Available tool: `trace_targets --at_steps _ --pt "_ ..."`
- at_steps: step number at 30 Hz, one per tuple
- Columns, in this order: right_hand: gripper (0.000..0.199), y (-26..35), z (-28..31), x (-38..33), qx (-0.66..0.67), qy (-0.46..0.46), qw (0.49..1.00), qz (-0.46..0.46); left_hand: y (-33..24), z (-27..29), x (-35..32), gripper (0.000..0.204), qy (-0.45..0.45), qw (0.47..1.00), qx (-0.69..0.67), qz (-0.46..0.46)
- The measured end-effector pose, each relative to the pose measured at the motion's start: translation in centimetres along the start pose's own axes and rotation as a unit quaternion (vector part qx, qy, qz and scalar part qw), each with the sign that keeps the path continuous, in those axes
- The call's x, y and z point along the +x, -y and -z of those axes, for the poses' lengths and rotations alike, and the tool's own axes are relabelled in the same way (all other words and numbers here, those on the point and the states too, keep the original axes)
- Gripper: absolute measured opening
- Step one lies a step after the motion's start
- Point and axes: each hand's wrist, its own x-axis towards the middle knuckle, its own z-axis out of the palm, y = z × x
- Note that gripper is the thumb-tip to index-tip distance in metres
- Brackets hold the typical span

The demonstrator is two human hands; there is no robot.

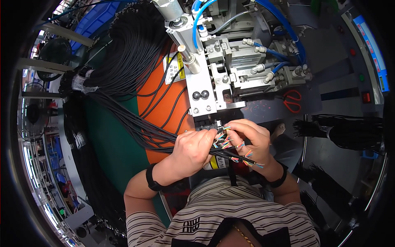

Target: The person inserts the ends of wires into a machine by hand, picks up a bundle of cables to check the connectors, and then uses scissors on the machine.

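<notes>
My left hand (190, 149) is closed round several black cables (158, 138) just in front of the machine. Their stripped ends stick out past its fingers, showing thin coloured wires (225, 144) in red, blue, yellow and white. My right hand (254, 140) pinches the coloured wires of one cable end between thumb and forefinger. A small white piece (219, 123) shows at the fingertips, too small to name. Both hands are close together below the silver metal plate (201, 88) of the machine. Other wire ends lie against my right palm.
Pneumatic cylinders (251, 61) with blue hoses (276, 12) stand at the back. A large bundle of black cables (133, 45) lies far left, over an orange mat (164, 111). Red-handled scissors (292, 101) lie right of the machine. More cable bundles (345, 131) hang at the right.
</notes>
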Motion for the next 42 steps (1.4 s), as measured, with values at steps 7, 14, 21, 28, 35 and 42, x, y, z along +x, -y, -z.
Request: trace_targets --at_steps 7,14,21,28,35,42 --pt "0.014 0.2 0.4 0.3 0.021 0.039 0.996 -0.08 -0.1 -0.2 0.0 0.048 0.0 1.0 0.006 -0.001" --pt "0.011 -0.9 -1.8 -0.6 0.356 -0.031 0.892 -0.275 -0.1 -0.5 0.3 0.044 -0.026 0.999 0.033 -0.015" --pt "0.012 0.2 -0.4 0.4 0.011 -0.024 0.999 0.041 -0.3 -0.2 0.3 0.041 -0.032 0.997 0.069 -0.014" --pt "0.006 -0.6 0.5 0.8 0.127 0.053 0.979 -0.154 -0.4 -0.1 0.4 0.039 -0.004 0.996 0.09 -0.022" --pt "0.006 0.1 -0.3 0.9 0.033 -0.004 0.999 -0.007 0.0 -0.1 0.2 0.037 0.014 1.0 0.005 0.012" --pt "0.007 -1.0 -0.7 1.1 -0.141 0.02 0.989 0.04 -0.2 1.3 0.5 0.047 0.018 0.995 0.094 -0.022"
